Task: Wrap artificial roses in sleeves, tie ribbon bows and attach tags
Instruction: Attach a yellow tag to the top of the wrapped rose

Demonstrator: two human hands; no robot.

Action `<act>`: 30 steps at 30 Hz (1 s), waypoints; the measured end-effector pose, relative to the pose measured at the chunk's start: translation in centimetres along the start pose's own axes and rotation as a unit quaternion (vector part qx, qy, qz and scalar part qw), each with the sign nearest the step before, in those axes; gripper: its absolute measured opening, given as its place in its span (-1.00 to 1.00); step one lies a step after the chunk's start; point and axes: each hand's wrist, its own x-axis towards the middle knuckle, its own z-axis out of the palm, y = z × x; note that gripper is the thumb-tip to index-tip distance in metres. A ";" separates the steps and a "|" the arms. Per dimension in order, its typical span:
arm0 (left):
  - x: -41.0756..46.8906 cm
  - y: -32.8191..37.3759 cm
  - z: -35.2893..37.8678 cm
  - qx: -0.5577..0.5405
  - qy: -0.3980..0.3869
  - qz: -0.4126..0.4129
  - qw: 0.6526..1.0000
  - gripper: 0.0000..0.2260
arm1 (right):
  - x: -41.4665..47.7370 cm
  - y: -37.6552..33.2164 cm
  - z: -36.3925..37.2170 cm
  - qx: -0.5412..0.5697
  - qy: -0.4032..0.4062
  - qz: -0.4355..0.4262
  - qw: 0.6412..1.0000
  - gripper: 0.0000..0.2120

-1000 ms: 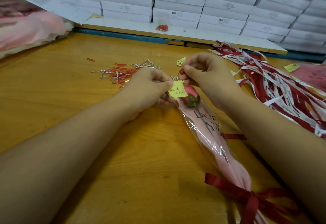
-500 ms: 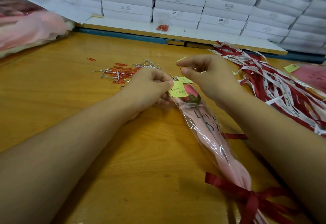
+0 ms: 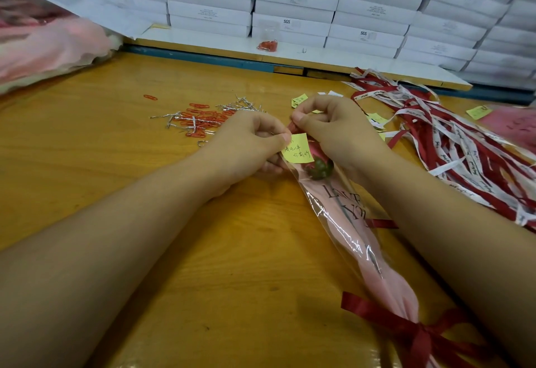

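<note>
Yellow tag [image 3: 298,151] sits at the mouth of the sleeved rose [image 3: 342,214], which lies on the wooden surface [image 3: 116,147]; left grip [image 3: 248,147] pinches the tag's corner, right grip [image 3: 333,127] pinches a small red clip [image 3: 292,128].

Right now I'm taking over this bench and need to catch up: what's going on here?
A person is attaching a yellow tag to the top of a rose in its sleeve, on the table. The left hand pinches the tag against the sleeve's open end; the right hand pinches what looks like a red paper clip at the tag's upper edge. The red bow is already tied at the stem end.
</note>
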 end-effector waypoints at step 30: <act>0.1 -0.2 0.2 0.012 0.010 -0.007 1.000 -0.87 | 0.1 0.3 -0.3 -0.057 0.006 -0.032 0.998 -0.91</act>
